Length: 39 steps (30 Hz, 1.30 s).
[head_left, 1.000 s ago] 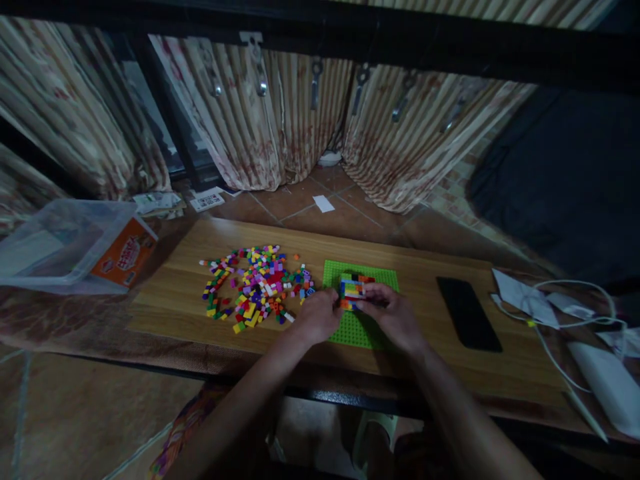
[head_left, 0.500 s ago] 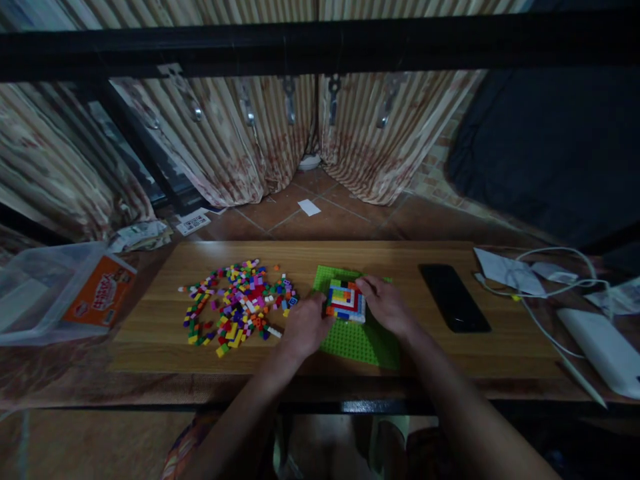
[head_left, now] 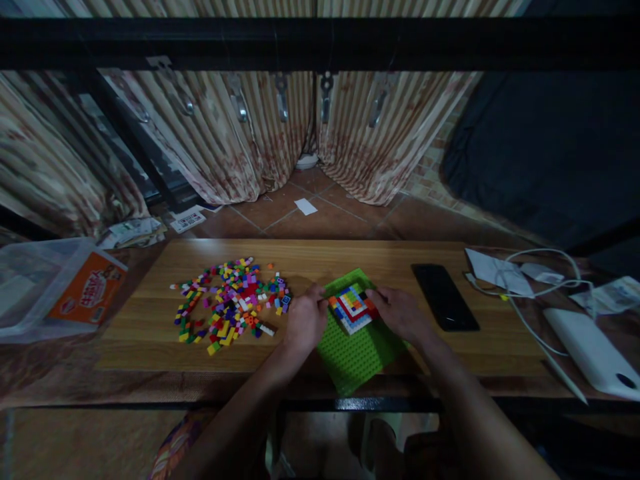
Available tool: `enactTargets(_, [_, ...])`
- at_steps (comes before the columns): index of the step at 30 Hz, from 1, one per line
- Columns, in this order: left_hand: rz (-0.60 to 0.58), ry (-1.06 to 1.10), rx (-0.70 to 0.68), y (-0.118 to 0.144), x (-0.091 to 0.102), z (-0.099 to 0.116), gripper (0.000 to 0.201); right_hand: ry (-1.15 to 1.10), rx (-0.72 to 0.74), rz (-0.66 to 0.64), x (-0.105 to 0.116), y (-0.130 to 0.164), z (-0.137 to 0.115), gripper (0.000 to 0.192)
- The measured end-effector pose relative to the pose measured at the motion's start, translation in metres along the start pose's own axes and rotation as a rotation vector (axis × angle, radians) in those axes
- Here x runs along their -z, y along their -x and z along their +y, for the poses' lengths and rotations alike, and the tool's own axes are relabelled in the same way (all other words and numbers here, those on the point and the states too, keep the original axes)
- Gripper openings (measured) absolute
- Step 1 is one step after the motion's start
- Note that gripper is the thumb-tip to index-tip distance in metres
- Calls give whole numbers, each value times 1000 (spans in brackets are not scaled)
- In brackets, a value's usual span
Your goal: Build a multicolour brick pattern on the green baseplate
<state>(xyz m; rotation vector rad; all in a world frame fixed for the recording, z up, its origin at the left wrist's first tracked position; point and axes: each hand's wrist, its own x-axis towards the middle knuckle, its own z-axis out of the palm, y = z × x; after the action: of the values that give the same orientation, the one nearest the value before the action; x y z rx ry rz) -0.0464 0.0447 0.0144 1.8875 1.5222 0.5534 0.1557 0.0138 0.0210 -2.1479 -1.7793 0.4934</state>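
Your left hand and right hand flank the brick build on the green baseplate, which lies turned diagonally. Your fingers seem to pinch its opposite edges, though dim light blurs them.

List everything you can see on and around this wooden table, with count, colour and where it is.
wooden table: one, light brown, centre
green baseplate: one, turned at an angle, near front edge
brick build: one, multicoloured layers, on the baseplate
loose bricks: a pile, many colours, left part of the table
phone: one, black, flat, right of the baseplate
cables: white, tangled, far right
white device: one, right edge
plastic bin: one, clear, orange box inside, far left
curtains: striped beige, behind
left hand: on the baseplate's left edge, beside the build
right hand: at the build's right side
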Motion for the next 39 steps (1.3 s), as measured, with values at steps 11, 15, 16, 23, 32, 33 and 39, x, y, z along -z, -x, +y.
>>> enactTargets(11, [26,356,30,-20,-10,-21,26,-199,-54,-44,-14,6,-14,37])
enactTargets(15, [-13,277,70,-21,-9,-21,27,-136,-36,30,-17,1,-15,39])
enactTargets(16, [-26,264,77,-21,-8,-21,28,-128,-36,39,-18,0,-16,39])
enactTargets(23, [-71,287,150,-22,-5,-15,26,-73,-27,23,-23,-5,-20,35])
enactTargets(32, [-112,448,268,-21,-3,-5,20,-42,28,80,-32,-6,-12,35])
enactTargets(33, [-102,415,241,-20,-3,-6,20,-34,29,73,-32,-6,-12,36])
enactTargets(39, [-65,167,120,-14,4,-5,26,29,20,0,-29,-6,-14,42])
